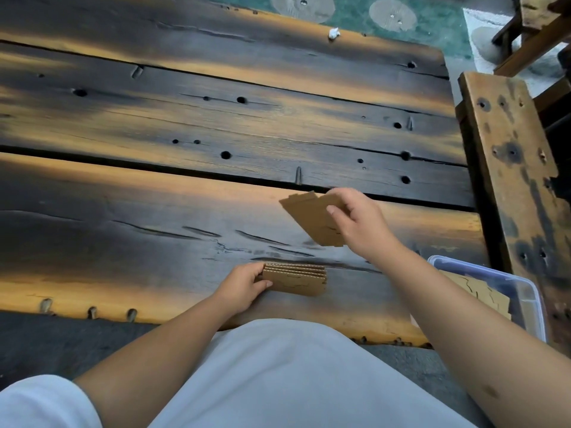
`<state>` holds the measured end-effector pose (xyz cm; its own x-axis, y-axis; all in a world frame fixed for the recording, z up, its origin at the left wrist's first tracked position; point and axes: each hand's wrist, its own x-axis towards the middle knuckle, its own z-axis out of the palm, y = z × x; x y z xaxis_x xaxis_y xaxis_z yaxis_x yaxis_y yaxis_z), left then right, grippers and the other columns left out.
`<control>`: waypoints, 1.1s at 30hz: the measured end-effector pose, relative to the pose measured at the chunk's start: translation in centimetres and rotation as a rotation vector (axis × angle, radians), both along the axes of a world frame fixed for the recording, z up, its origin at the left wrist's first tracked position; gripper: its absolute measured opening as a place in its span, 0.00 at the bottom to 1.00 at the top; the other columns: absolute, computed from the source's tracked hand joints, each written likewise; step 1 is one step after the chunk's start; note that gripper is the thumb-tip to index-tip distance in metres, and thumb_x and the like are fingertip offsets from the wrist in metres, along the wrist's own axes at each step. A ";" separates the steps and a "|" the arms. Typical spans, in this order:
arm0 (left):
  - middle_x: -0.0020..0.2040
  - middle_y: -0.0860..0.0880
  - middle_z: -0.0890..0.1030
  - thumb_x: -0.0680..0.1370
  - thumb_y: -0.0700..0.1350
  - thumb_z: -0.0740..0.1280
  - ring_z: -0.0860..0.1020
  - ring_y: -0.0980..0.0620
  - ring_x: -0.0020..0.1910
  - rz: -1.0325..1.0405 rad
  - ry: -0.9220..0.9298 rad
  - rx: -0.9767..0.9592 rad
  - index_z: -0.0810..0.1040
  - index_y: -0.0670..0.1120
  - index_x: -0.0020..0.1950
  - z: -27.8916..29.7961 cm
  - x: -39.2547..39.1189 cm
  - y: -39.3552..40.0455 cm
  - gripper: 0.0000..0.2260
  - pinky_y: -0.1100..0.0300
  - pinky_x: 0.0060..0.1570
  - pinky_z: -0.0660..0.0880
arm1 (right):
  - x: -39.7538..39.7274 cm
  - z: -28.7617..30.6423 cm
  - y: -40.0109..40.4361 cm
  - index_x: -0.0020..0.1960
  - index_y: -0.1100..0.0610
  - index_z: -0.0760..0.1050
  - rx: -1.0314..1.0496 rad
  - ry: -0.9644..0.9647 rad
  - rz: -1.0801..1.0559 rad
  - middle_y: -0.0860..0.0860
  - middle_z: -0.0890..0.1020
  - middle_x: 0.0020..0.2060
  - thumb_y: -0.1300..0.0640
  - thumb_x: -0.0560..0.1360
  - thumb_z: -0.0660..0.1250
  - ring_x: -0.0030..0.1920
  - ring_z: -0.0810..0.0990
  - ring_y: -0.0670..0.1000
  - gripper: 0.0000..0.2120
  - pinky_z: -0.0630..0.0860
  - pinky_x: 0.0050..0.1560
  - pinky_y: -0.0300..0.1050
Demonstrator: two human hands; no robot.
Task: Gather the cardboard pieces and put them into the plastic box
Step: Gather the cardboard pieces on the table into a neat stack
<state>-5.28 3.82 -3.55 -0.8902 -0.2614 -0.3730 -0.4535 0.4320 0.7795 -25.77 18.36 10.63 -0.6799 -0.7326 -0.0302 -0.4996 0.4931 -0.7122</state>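
My left hand (244,284) grips a stack of several brown cardboard pieces (296,279), stood on edge near the table's front. My right hand (358,222) holds more flat cardboard pieces (309,217) lifted above the table, tilted, further back and to the right of the stack. A clear plastic box (525,291) with a bluish rim sits at the front right, partly hidden by my right forearm. Cardboard pieces (475,288) lie inside it.
The dark, scorched plank table (185,134) has holes and gaps between boards. A wooden bench (509,156) runs along the right edge. A small white scrap (333,33) lies at the far edge. Green patterned floor shows beyond.
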 end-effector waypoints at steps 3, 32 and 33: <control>0.48 0.53 0.83 0.75 0.41 0.69 0.79 0.55 0.48 -0.012 -0.001 -0.014 0.79 0.51 0.48 0.0 0.1 0.0 0.06 0.55 0.52 0.75 | 0.6 -2.2 -1.1 0.59 0.58 0.77 0.234 0.137 0.286 0.55 0.81 0.54 0.58 0.79 0.63 0.55 0.77 0.57 0.10 0.72 0.55 0.48; 0.51 0.42 0.81 0.74 0.38 0.69 0.78 0.43 0.51 0.013 0.048 -0.170 0.76 0.41 0.53 0.4 -0.5 1.3 0.09 0.58 0.46 0.68 | 6.0 -8.8 -0.3 0.67 0.52 0.65 0.480 0.131 0.567 0.53 0.76 0.62 0.37 0.74 0.60 0.62 0.72 0.56 0.28 0.71 0.59 0.53; 0.51 0.42 0.81 0.74 0.38 0.68 0.78 0.43 0.51 -0.002 0.053 -0.171 0.76 0.41 0.53 0.5 -0.5 1.2 0.08 0.57 0.48 0.69 | 5.8 -8.8 0.4 0.71 0.52 0.63 0.408 0.189 0.513 0.52 0.74 0.64 0.34 0.73 0.60 0.64 0.70 0.55 0.32 0.69 0.62 0.53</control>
